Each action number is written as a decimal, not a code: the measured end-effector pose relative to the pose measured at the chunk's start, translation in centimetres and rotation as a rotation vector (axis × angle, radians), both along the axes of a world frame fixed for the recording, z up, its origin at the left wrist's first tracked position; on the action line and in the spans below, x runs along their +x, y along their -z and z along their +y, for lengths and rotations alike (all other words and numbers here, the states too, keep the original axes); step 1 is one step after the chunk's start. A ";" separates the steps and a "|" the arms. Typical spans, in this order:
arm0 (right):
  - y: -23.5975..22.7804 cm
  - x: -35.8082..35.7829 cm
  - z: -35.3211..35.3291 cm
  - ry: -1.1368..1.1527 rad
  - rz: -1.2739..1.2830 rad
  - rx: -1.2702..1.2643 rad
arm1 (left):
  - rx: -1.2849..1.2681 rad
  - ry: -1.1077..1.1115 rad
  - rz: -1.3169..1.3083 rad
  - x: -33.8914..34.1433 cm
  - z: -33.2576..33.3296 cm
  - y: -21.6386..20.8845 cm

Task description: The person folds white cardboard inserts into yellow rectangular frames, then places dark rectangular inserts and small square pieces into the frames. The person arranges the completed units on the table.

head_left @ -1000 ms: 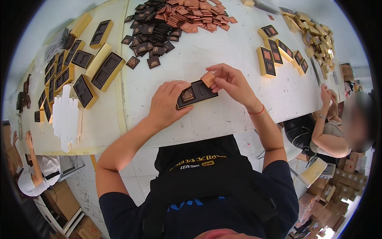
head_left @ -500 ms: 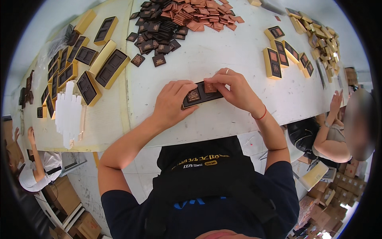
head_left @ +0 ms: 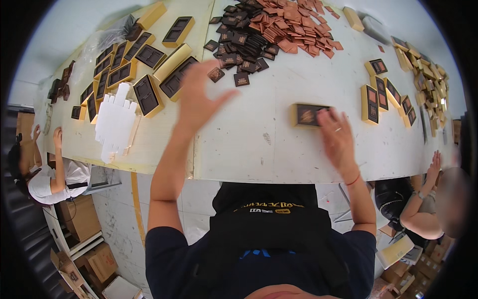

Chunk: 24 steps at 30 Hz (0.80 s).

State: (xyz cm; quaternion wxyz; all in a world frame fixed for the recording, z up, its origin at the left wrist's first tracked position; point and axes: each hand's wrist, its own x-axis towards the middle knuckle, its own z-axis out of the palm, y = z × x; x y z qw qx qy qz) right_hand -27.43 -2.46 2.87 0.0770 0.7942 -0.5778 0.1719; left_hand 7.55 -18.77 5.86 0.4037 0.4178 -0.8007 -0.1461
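Observation:
My right hand (head_left: 338,142) grips the right end of a small gold box (head_left: 298,115) with a dark insert, standing on the table. One thin square piece (head_left: 309,116) shows in the box, blurred; my fingers cover the far end. At the left, my left hand (head_left: 198,99) is raised with thumb and fingers apart, smeared by motion, holding nothing. Its fingers partly cover a longer gold box (head_left: 174,82) with a dark compartment insert. Above lies a pile of thin square pieces, dark brown ones (head_left: 244,42) at the left and copper ones (head_left: 294,25) at the right.
Several gold boxes with dark inserts (head_left: 121,74) cluster at the left beside a stack of white strips (head_left: 117,122). Filled gold boxes (head_left: 370,104) stand at the right, with a heap of gold boxes (head_left: 428,74) beyond. People sit at both ends of the white table (head_left: 239,149).
My left hand has let go of the box and swung up and left towards the boxes there. My right hand has moved the box to the right. The view has shifted.

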 end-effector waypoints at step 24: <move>1.6 3.0 -12.3 -0.050 -0.381 -0.055 | 0.264 0.230 -0.230 2.9 2.2 -3.0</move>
